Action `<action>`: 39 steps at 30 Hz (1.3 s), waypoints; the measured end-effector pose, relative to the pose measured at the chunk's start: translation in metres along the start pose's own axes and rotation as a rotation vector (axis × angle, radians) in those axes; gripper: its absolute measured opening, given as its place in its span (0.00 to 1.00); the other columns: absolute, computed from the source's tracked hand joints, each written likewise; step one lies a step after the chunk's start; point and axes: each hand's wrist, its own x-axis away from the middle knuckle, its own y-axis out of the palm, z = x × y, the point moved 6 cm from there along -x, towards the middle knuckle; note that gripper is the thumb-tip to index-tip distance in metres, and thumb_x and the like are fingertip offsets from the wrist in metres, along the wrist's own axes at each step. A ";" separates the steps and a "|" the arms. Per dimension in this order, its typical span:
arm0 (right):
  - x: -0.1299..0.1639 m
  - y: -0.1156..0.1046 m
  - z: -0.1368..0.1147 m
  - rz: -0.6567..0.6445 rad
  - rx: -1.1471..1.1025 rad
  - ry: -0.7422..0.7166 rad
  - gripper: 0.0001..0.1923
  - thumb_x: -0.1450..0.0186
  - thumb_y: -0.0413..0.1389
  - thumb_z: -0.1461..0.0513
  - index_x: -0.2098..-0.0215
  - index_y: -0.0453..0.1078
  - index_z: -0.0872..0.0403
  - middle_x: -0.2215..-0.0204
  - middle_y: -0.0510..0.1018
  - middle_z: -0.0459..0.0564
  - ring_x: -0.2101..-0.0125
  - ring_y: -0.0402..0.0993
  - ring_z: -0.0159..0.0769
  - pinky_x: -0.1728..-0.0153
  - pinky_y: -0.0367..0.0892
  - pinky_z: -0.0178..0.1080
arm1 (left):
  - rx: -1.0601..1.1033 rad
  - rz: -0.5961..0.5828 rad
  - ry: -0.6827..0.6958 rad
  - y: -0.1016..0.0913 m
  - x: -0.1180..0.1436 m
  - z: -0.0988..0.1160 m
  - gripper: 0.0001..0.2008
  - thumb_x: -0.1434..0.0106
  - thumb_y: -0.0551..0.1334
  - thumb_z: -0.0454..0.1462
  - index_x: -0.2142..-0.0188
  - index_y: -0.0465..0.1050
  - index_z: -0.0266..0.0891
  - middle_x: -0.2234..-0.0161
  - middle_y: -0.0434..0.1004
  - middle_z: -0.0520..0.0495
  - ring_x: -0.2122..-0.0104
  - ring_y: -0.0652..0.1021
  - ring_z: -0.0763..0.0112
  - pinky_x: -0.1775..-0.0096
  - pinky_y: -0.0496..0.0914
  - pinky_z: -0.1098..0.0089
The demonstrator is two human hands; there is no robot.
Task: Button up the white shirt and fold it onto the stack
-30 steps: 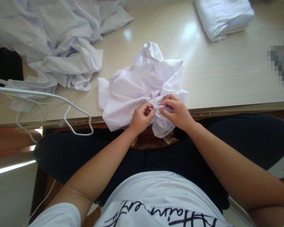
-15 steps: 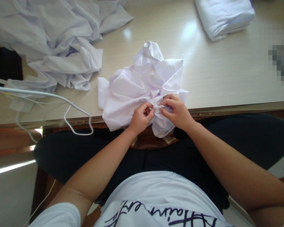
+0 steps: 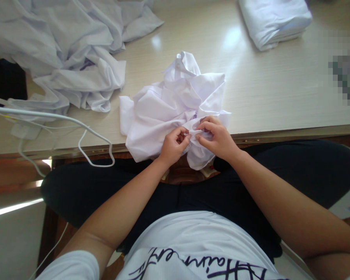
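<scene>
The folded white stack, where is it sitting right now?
In the head view, the folded white stack lies on the table at its far right, well beyond the crumpled white garment that both hands pinch.

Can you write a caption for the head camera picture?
Left hand and right hand pinch a fold of the crumpled white garment at the table edge.

Bright daylight from twelve o'clock; glare patches on the counter (image 3: 233, 39). Wide-angle bending at the edges; a pixelated block at three o'clock; foreground dimmer.
</scene>
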 end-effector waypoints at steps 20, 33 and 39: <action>0.002 0.001 0.001 0.012 -0.030 -0.035 0.07 0.38 0.60 0.65 0.61 0.74 0.50 0.61 0.72 0.51 0.57 0.69 0.43 0.55 0.66 0.47 | 0.008 -0.018 0.031 -0.001 0.000 -0.001 0.12 0.36 0.64 0.46 0.61 0.71 0.39 0.74 0.69 0.54 0.76 0.69 0.77 0.73 0.63 0.76; 0.002 0.000 0.002 0.003 -0.043 -0.027 0.07 0.38 0.61 0.63 0.60 0.74 0.50 0.61 0.73 0.51 0.59 0.69 0.43 0.56 0.66 0.46 | -0.011 -0.023 0.038 -0.001 0.001 0.001 0.12 0.36 0.64 0.45 0.61 0.71 0.39 0.75 0.68 0.54 0.77 0.68 0.78 0.73 0.63 0.76; 0.002 0.000 0.003 0.005 -0.047 -0.022 0.06 0.38 0.60 0.63 0.61 0.74 0.50 0.60 0.73 0.51 0.58 0.69 0.43 0.55 0.66 0.47 | 0.001 -0.019 0.031 -0.001 0.001 0.000 0.12 0.36 0.64 0.45 0.61 0.71 0.39 0.75 0.69 0.54 0.77 0.68 0.78 0.73 0.63 0.76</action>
